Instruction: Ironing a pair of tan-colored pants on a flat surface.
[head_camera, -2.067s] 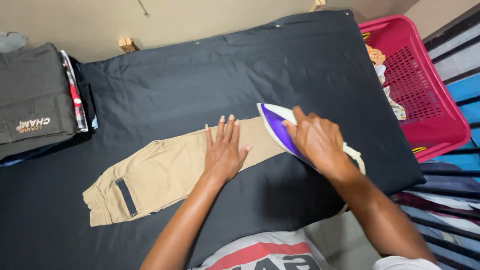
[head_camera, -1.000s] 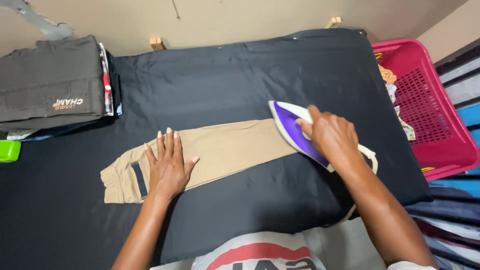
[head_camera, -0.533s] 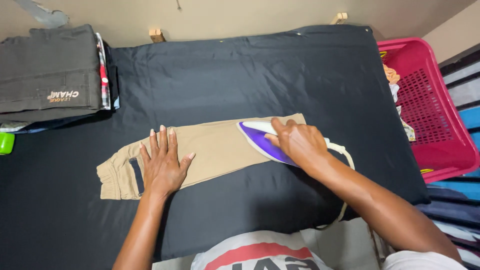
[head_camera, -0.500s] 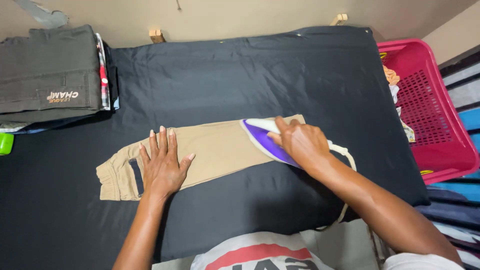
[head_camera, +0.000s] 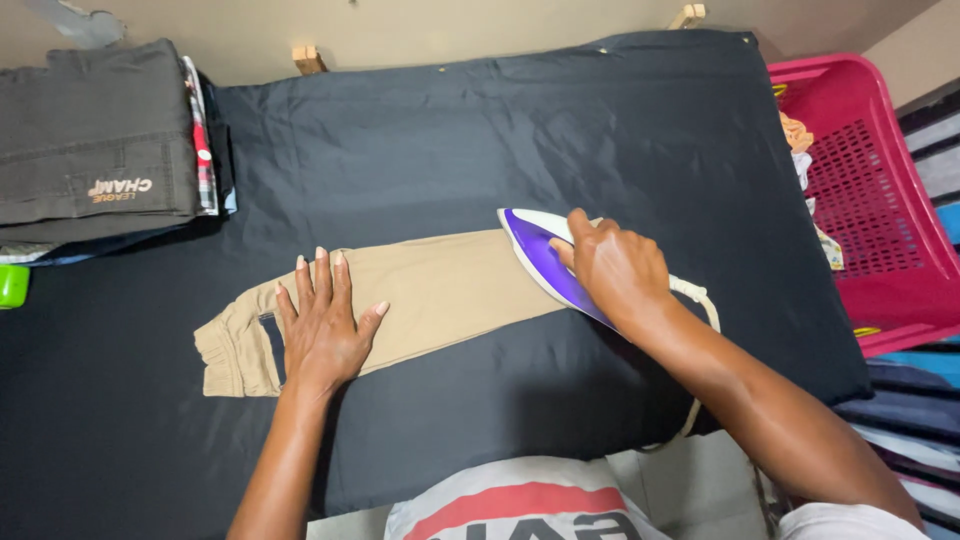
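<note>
A pair of tan trousers (head_camera: 440, 295) lies folded lengthwise on a dark cloth-covered surface (head_camera: 420, 130). My left hand (head_camera: 325, 325) presses flat on the trousers near the waistband, fingers spread. My right hand (head_camera: 615, 270) grips the handle of a purple and white iron (head_camera: 535, 250), which rests on the right end of the trousers, its tip pointing left. A pale cord (head_camera: 700, 300) loops from the iron behind my wrist.
A stack of folded dark clothes (head_camera: 95, 150) sits at the back left. A pink plastic laundry basket (head_camera: 880, 200) with a few garments stands at the right. A small green object (head_camera: 12, 285) lies at the left edge. Striped fabric (head_camera: 905, 420) shows at the lower right.
The iron slid left along the trousers, then back a little to the right. My left hand moved from the middle of the trousers to the waistband end and stays there.
</note>
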